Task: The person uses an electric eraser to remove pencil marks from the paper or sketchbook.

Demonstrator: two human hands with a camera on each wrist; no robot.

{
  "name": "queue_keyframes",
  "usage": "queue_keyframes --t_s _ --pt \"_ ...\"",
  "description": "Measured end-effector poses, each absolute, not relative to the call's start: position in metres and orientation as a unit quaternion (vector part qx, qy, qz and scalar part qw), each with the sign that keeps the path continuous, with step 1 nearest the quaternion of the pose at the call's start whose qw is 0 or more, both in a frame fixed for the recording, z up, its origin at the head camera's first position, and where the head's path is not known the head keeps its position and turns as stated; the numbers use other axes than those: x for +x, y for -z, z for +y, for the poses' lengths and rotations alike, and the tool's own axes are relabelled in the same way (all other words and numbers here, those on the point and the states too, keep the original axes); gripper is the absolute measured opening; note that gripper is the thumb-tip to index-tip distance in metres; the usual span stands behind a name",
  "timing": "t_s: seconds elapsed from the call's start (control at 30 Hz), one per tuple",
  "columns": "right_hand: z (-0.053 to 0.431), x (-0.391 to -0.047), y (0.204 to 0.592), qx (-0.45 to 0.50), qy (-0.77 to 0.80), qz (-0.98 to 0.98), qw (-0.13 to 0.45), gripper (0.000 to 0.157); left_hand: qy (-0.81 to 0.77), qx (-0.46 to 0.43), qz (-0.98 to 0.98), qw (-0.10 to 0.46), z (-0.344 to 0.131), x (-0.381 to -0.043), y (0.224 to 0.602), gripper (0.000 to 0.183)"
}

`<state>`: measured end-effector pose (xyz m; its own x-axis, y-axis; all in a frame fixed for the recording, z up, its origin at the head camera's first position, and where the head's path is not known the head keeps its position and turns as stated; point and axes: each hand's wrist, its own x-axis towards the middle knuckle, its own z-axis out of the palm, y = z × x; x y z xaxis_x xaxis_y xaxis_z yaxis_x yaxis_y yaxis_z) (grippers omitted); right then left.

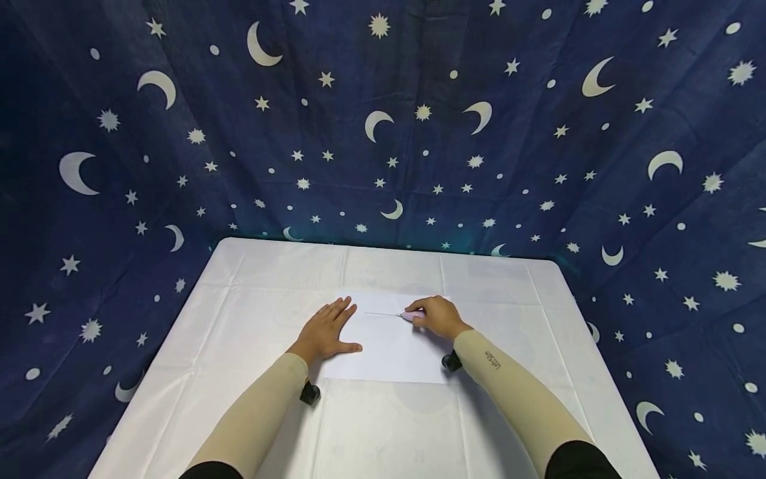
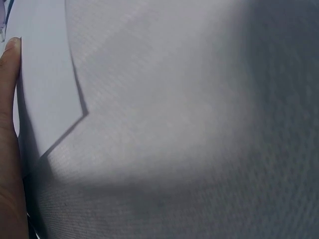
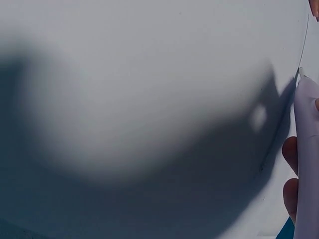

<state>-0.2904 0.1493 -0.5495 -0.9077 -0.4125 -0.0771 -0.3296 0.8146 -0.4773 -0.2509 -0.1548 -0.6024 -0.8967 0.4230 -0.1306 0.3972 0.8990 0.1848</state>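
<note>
A white sheet of paper [image 1: 389, 362] lies on the white-covered table. My left hand [image 1: 324, 332] rests on its left side with fingers spread. My right hand [image 1: 441, 318] grips a thick lilac pen-like tool [image 1: 411, 315] over the upper right of the sheet. In the right wrist view, the small pale tip of the tool [image 3: 306, 144] meets the paper at one end of a thin dark line [image 3: 304, 42]. Whether that line is drawn or cut, I cannot tell. In the left wrist view, the thumb [image 2: 9, 79] lies along the paper [image 2: 47, 74] near its corner.
The table [image 1: 269, 279] has a white cloth with fold creases. Dark blue curtains [image 1: 335, 133] with moons and stars hang behind it and at both sides. Small black wrist cameras [image 1: 310, 393] sit below the wrists.
</note>
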Motion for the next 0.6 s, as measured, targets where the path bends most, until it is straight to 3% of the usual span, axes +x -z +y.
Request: queue_keyframes --t_s 0.6 --pt "0.1537 -0.2912 0.5506 -0.194 0.222 0.951 0.088 0.027 -0.105 0.214 0.968 0.083 -0.1554 -0.2495 0.5997 0.104"
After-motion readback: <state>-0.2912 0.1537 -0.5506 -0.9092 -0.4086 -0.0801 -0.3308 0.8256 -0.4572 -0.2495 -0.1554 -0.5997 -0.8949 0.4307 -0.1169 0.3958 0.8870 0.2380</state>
